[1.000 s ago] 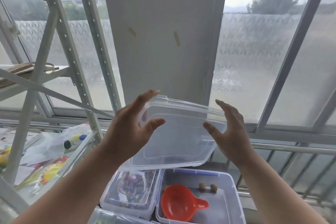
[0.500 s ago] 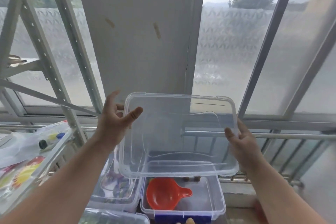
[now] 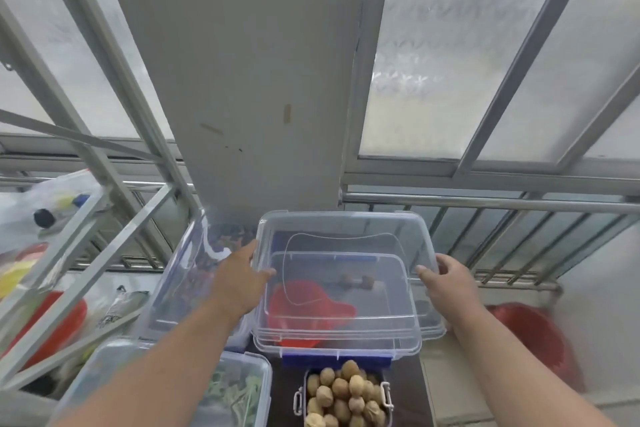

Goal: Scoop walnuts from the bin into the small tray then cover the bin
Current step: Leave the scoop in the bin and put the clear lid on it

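While gripping opposite edges, both hands hold the lid.

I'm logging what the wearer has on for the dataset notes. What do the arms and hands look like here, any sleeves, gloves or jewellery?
Both forearms are bare right to the frame's lower edge: no sleeve shows. The left hand and right hand wear no gloves. No watch, bracelet or ring is visible on the wrists or fingers that show, and no markings.

The clear rectangular plastic lid hangs over the clear plastic bin, blocking entry from above. A second clear plastic container crowds its left; the walnut-filled metal tray sits just in front.
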### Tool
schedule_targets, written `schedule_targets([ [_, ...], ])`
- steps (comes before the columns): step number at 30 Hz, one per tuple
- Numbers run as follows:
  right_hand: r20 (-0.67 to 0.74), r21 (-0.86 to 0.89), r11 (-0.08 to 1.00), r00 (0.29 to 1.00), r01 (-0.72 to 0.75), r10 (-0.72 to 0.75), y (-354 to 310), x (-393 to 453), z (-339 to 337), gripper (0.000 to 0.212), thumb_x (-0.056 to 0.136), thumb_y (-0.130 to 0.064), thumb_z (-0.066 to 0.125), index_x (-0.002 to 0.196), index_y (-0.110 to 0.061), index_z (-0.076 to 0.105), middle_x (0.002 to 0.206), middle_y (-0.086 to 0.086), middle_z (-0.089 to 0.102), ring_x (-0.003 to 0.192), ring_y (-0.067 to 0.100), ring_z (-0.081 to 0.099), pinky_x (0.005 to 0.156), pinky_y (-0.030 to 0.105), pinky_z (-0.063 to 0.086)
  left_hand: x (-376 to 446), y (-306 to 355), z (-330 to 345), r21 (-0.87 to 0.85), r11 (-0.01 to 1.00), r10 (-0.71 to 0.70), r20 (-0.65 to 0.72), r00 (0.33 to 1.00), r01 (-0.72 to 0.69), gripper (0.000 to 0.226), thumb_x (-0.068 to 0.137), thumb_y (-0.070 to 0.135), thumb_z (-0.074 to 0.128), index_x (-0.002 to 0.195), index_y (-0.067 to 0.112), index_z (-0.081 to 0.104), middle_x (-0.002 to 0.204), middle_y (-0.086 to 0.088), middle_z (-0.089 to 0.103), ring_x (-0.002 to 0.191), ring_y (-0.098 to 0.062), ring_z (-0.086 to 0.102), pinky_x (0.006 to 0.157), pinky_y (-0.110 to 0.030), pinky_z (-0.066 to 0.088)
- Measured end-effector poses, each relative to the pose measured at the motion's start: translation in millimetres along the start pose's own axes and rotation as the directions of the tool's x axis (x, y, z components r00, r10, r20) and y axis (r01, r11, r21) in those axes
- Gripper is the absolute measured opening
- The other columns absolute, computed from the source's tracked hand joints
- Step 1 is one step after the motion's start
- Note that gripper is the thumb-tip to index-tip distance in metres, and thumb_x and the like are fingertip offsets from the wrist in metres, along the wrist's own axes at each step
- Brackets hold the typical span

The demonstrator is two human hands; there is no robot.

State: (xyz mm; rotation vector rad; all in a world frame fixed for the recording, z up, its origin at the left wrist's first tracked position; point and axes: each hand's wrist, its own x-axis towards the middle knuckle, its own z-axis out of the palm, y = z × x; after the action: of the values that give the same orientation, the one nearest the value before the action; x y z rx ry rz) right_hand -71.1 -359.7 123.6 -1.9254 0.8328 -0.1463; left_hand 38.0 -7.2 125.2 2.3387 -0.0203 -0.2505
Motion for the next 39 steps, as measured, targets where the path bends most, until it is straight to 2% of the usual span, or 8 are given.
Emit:
schedule_targets([
  [3, -0.009, -0.063, 0.997, 0.999, -0.040, 0.040, 27.6, 17.9, 21.0, 0.008, 0.096, -0.019, 0.072, 0.104, -0.019, 0.073, 0.088, -0.001, 0.076, 0.079, 0.019, 0.071, 0.063, 0.032, 0.054, 14.0, -12.6, 26.0, 0.008, 0.997, -0.072, 0.029, 0.997, 0.072, 0.077, 0.091, 0.029, 0.080, 0.161, 0.023, 0.046, 0.156, -0.007, 0.058, 0.143, -0.031, 0.055, 0.120, -0.047, 0.044],
  [8, 0.013, -0.138, 0.983, 0.992, -0.123, 0.126, 72.6, 43.8, 52.0, 0.010, 0.091, -0.021, 0.071, 0.100, -0.021, 0.073, 0.088, -0.001, 0.077, 0.084, 0.026, 0.073, 0.081, 0.044, 0.060, 31.8, -28.7, 57.8, 0.093, 0.981, -0.179, 0.064, 0.982, 0.173, 0.077, 0.096, 0.027, 0.077, 0.164, 0.016, 0.041, 0.164, -0.010, 0.049, 0.151, -0.032, 0.045, 0.125, -0.044, 0.035],
  [19, 0.005, -0.357, 0.932, 0.998, -0.054, 0.060, 96.4, 54.5, 76.5, 0.013, 0.091, -0.023, 0.067, 0.087, -0.012, 0.063, 0.094, 0.017, 0.066, 0.083, 0.032, 0.053, 0.072, 0.035, 0.033, 39.0, -42.2, 75.4, 0.338, 0.933, -0.159, 0.072, 0.985, 0.126, 0.045, 0.099, 0.012, 0.069, 0.143, 0.009, 0.064, 0.144, -0.013, 0.064, 0.137, -0.032, 0.057, 0.114, -0.040, 0.044],
  [22, 0.017, -0.399, 0.916, 0.998, -0.051, 0.063, 99.5, 52.1, 78.8, 0.019, 0.094, -0.024, 0.067, 0.100, -0.006, 0.066, 0.104, 0.021, 0.067, 0.091, 0.035, 0.057, 0.076, 0.038, 0.038, 35.8, -42.7, 75.9, 0.379, 0.921, -0.136, 0.083, 0.987, 0.095, 0.039, 0.096, 0.004, 0.066, 0.135, 0.007, 0.067, 0.138, -0.014, 0.066, 0.129, -0.032, 0.060, 0.107, -0.041, 0.049],
  [26, 0.032, -0.402, 0.914, 0.998, -0.042, 0.060, 100.1, 47.8, 81.3, 0.045, 0.100, -0.023, 0.063, 0.137, 0.001, 0.059, 0.126, 0.026, 0.064, 0.119, 0.042, 0.060, 0.096, 0.042, 0.044, 30.1, -40.1, 77.4, 0.387, 0.918, -0.127, 0.070, 0.989, 0.090, 0.031, 0.095, 0.000, 0.060, 0.124, 0.005, 0.070, 0.128, -0.014, 0.069, 0.117, -0.031, 0.065, 0.096, -0.039, 0.052],
  [32, 0.039, -0.319, 0.945, 0.995, -0.078, 0.095, 96.6, 38.5, 77.1, 0.071, 0.103, -0.025, 0.062, 0.162, -0.001, 0.032, 0.160, 0.026, 0.042, 0.147, 0.039, 0.041, 0.119, 0.041, 0.032, 20.8, -37.2, 74.6, 0.337, 0.940, -0.079, 0.050, 0.996, 0.058, 0.036, 0.097, 0.001, 0.063, 0.133, 0.003, 0.068, 0.135, -0.016, 0.067, 0.127, -0.032, 0.062, 0.106, -0.040, 0.049],
  [34, 0.047, -0.304, 0.950, 0.995, -0.066, 0.085, 99.3, 35.0, 76.2, 0.074, 0.102, -0.028, 0.063, 0.164, -0.005, 0.030, 0.162, 0.023, 0.039, 0.149, 0.038, 0.038, 0.121, 0.042, 0.031, 19.8, -42.1, 72.8, 0.336, 0.941, -0.056, 0.056, 0.997, 0.034, 0.042, 0.098, 0.007, 0.065, 0.140, 0.005, 0.065, 0.140, -0.015, 0.065, 0.134, -0.032, 0.058, 0.113, -0.040, 0.045],
  [39, 0.038, -0.299, 0.954, 0.999, 0.022, -0.011, 104.1, 25.4, 75.8, 0.067, 0.096, -0.025, 0.068, 0.157, -0.010, 0.043, 0.151, 0.021, 0.051, 0.140, 0.038, 0.046, 0.118, 0.046, 0.037, 12.0, -46.4, 68.2, 0.325, 0.945, 0.004, 0.069, 0.998, -0.026, 0.051, 0.100, 0.021, 0.068, 0.149, 0.009, 0.059, 0.149, -0.012, 0.061, 0.142, -0.029, 0.053, 0.120, -0.041, 0.039],
])
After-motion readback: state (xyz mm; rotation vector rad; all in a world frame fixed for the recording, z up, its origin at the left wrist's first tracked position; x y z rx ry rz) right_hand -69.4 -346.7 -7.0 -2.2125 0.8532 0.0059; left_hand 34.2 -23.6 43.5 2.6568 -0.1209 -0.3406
